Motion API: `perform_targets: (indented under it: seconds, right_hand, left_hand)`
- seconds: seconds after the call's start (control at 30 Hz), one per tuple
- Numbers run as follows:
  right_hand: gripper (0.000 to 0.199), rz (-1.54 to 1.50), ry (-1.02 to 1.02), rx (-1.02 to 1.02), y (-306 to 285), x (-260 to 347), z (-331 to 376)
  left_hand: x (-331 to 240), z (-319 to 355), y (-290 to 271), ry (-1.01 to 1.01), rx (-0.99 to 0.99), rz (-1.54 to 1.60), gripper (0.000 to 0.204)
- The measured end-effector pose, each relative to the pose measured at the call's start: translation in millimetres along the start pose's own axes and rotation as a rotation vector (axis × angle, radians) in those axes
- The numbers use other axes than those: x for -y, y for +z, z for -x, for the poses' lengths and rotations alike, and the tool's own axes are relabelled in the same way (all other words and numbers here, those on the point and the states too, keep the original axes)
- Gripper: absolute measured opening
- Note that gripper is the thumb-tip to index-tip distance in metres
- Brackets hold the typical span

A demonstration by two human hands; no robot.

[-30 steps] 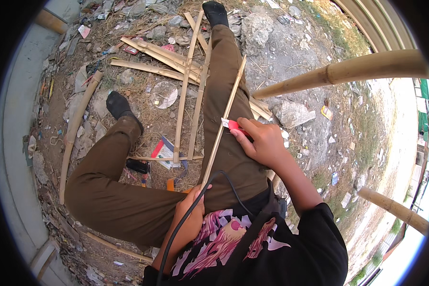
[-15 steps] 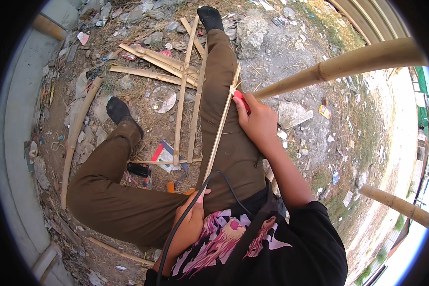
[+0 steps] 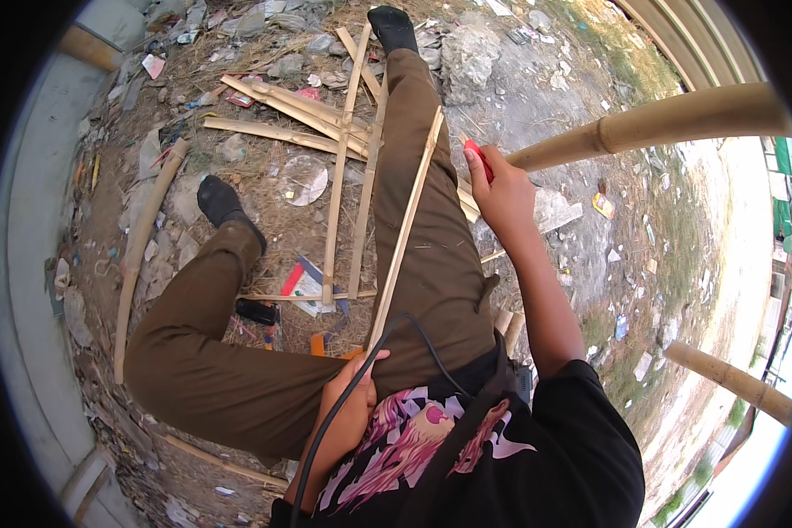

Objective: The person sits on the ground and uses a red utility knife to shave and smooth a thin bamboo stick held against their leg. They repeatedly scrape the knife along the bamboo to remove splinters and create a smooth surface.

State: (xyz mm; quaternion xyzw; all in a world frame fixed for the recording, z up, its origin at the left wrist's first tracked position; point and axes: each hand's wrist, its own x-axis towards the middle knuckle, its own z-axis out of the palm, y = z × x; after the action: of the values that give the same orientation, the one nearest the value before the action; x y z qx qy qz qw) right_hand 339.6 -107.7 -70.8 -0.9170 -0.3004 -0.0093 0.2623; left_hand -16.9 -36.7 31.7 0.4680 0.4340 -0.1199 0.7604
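A long, narrow bamboo strip (image 3: 407, 227) lies slantwise along my outstretched right thigh and shin, its far end slightly frayed. Closed around its near end at my waist is my left hand (image 3: 350, 407), partly hidden by a black cable (image 3: 348, 387). My right hand (image 3: 508, 195) grips a small red-handled knife (image 3: 476, 160) with the thumb along the handle. The short pale tip of the knife is just right of the strip's far part, apart from it, above the ground beside my shin.
Several split bamboo pieces (image 3: 333, 202) lie crossed between my legs. A thick bamboo pole (image 3: 642, 128) reaches in from the right, and another pole (image 3: 145, 255) lies at left. A grey wall (image 3: 31, 264) borders the left side. Litter and a large rock (image 3: 471, 63) are on the ground.
My right hand with the knife has moved off the strip, to the right and slightly farther away. The strip's far end has shifted slightly; my left hand keeps its hold.
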Motion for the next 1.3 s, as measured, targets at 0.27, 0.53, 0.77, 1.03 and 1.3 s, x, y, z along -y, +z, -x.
perform_targets:
  seconds: [0.27, 0.53, 0.77, 1.03, 1.3]
  right_hand:
    - [0.026, -0.139, -0.442, 0.311, -51, 70, 82]
    - [0.028, -0.045, -0.492, 0.385, -68, 81, 106]
    - [0.026, 0.013, -0.469, 0.284, -57, 80, 101]
    - [0.024, -0.057, -0.112, 0.024, -51, 27, 39]
    - [0.028, -0.029, -0.508, 0.383, -80, 86, 121]
  left_hand:
    - [-7, -14, 3, 0.038, 0.008, 0.008, 0.055]
    - [-13, -15, 8, 0.101, -0.024, -0.118, 0.054]
    - [-11, -14, 8, 0.099, -0.08, -0.209, 0.052]
    - [-4, -2, 8, 0.128, -0.058, -0.275, 0.051]
    - [-2, -12, 10, 0.168, -0.051, -0.211, 0.052]
